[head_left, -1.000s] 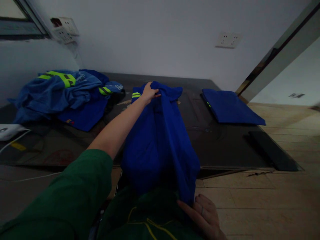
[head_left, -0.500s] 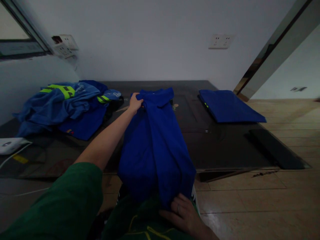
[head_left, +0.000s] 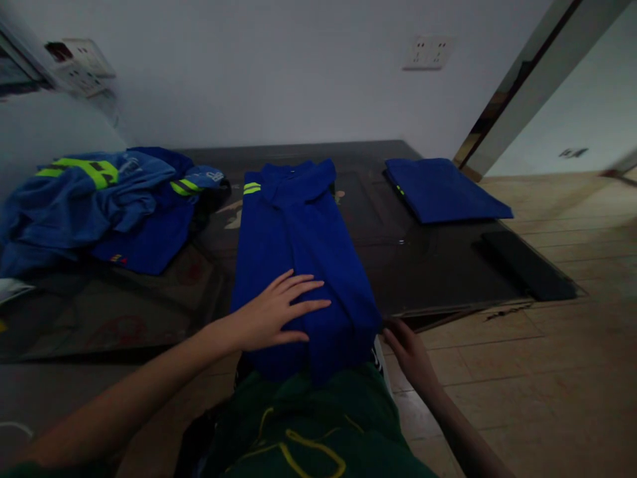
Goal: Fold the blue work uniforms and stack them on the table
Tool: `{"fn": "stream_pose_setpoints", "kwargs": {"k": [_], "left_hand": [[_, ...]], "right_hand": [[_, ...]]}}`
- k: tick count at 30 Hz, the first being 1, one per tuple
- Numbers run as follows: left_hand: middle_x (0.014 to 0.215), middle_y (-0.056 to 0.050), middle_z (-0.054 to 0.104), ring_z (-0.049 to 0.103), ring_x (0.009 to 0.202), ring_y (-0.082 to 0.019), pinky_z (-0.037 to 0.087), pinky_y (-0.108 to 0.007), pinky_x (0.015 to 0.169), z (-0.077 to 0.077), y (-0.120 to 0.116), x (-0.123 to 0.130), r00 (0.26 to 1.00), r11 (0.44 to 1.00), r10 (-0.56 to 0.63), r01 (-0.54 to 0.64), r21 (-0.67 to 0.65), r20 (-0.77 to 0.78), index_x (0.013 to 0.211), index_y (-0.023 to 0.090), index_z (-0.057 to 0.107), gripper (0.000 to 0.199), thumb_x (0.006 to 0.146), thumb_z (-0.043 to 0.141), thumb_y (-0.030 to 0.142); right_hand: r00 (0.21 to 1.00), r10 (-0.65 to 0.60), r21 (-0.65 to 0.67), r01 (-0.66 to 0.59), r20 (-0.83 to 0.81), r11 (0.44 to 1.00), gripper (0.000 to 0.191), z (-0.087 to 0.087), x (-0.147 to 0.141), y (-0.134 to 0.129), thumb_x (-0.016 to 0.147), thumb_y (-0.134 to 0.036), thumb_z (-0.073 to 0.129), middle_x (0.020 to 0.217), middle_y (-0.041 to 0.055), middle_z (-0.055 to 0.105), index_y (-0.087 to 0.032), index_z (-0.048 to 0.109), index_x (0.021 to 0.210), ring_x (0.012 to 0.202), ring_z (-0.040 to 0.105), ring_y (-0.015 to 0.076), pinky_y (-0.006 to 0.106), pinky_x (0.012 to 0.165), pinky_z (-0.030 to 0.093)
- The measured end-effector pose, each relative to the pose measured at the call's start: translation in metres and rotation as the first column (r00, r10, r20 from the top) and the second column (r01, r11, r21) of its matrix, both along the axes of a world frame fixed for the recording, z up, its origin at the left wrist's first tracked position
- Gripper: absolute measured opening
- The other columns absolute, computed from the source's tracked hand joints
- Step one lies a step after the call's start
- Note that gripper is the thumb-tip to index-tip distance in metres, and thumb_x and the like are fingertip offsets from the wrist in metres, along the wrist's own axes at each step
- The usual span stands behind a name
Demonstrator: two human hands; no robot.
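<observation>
A blue long-collared work shirt (head_left: 313,232) lies in a narrow lengthwise fold, its collar toward the wall and its lower end hanging over the near table edge by my lap. Yellow-green stripes show at its upper left. Across the lower middle of the shirt rests my left hand (head_left: 286,309), fingers spread flat on the cloth. At the shirt's lower right edge, my right hand (head_left: 405,345) has its fingers curled in and pinching the fabric's side; the fingertips are partly hidden.
The dark table (head_left: 428,272) also bears a rumpled pile of blue clothes (head_left: 99,206) on the left. A neatly folded blue garment (head_left: 448,189) lies at right, with a black flat object (head_left: 527,265) near the corner. Sockets (head_left: 428,52) are on the wall behind.
My left hand has let go of the collar and come down to lie flat on the shirt. My right hand has moved from the bottom hem up to the right edge. Stripes now show.
</observation>
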State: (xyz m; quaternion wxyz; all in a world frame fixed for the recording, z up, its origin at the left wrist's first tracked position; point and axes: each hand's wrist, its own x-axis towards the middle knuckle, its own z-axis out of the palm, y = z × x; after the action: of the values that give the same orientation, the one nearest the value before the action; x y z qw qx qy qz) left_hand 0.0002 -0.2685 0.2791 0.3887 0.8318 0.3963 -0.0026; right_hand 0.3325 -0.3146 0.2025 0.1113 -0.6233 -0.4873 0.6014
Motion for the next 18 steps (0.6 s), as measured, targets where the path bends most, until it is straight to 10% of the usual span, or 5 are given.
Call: {"fn": "stream_pose_setpoints", "kwargs": {"k": [10, 18], "left_hand": [[0.159, -0.002, 0.014, 0.012, 0.145, -0.032, 0.013, -0.058, 0.114, -0.013, -0.018, 0.001, 0.993, 0.997, -0.075, 0.075, -0.009, -0.095, 0.146, 0.044, 0.026, 0.061, 0.092, 0.054, 0.039], [0.157, -0.003, 0.025, 0.019, 0.144, -0.031, 0.015, -0.058, 0.114, -0.012, -0.023, -0.001, 0.998, 0.998, -0.033, 0.035, 0.048, -0.052, 0.144, 0.041, 0.032, 0.064, 0.088, 0.061, 0.033]], "right_hand": [[0.997, -0.071, -0.023, 0.071, 0.010, 0.997, 0.043, 0.018, -0.011, 0.001, 0.081, -0.056, 0.052, 0.054, -0.0011, 0.050, -0.019, 0.054, 0.059, 0.053, 0.047, 0.0135, 0.023, 0.049, 0.038], [0.982, 0.189, -0.040, -0.190, -0.010, 0.981, 0.046, 0.014, -0.002, -0.001, 0.079, -0.060, 0.051, 0.059, 0.0019, 0.059, -0.019, 0.056, 0.060, 0.059, 0.056, 0.0173, 0.025, 0.056, 0.043]]}}
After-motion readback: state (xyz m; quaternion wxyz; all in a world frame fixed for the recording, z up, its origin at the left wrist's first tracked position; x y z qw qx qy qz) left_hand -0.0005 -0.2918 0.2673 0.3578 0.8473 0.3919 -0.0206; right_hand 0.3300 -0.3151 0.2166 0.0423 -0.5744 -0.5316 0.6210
